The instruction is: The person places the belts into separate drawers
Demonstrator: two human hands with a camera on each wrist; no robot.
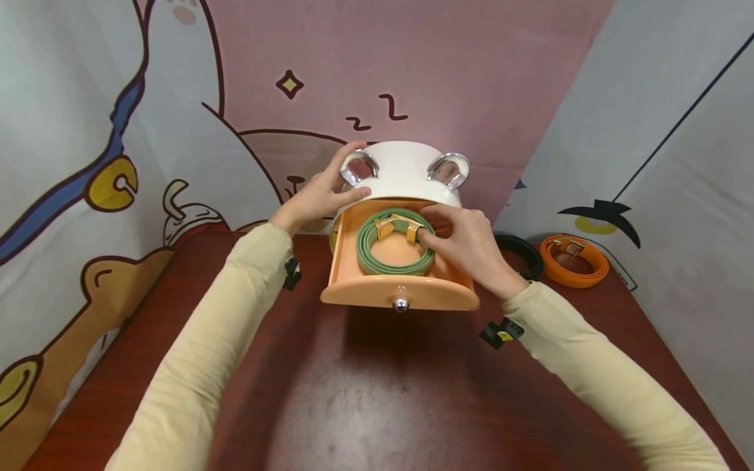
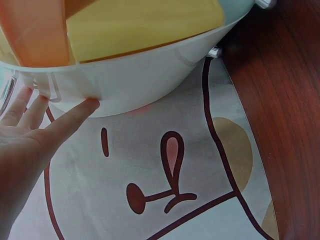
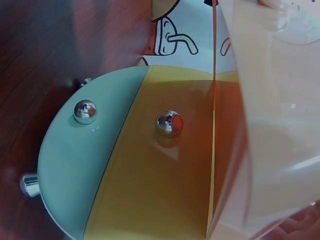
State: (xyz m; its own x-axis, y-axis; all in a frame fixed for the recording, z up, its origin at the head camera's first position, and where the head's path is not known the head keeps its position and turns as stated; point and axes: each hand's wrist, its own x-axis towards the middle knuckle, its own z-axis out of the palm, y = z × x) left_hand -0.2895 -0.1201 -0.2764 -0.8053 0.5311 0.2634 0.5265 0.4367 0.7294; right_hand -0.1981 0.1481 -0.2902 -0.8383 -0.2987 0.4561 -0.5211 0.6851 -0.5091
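A white cabinet [image 1: 406, 157] with two silver ear-shaped loops stands at the back of the table. Its orange top drawer [image 1: 377, 292] is pulled out and holds a coiled green belt [image 1: 364, 252] with a gold buckle [image 1: 385, 229]. My left hand [image 1: 321, 193] steadies the cabinet's upper left side beside one ear; in the left wrist view, extended fingers [image 2: 75, 117] touch the white wall. Reaching into the drawer, my right hand [image 1: 468, 242] pinches the belt's right side near the buckle, its fingertips partly hidden. In the right wrist view the drawer hides most of that hand.
Below are a yellow drawer [image 3: 145, 190] and a mint drawer [image 3: 85, 150], both closed, with round silver knobs. To the right of the cabinet lie a black coiled belt [image 1: 533, 255] and an orange coiled belt [image 1: 574, 275]. A cartoon-printed cloth [image 1: 448, 72] hangs behind the dark red table [image 1: 353, 399].
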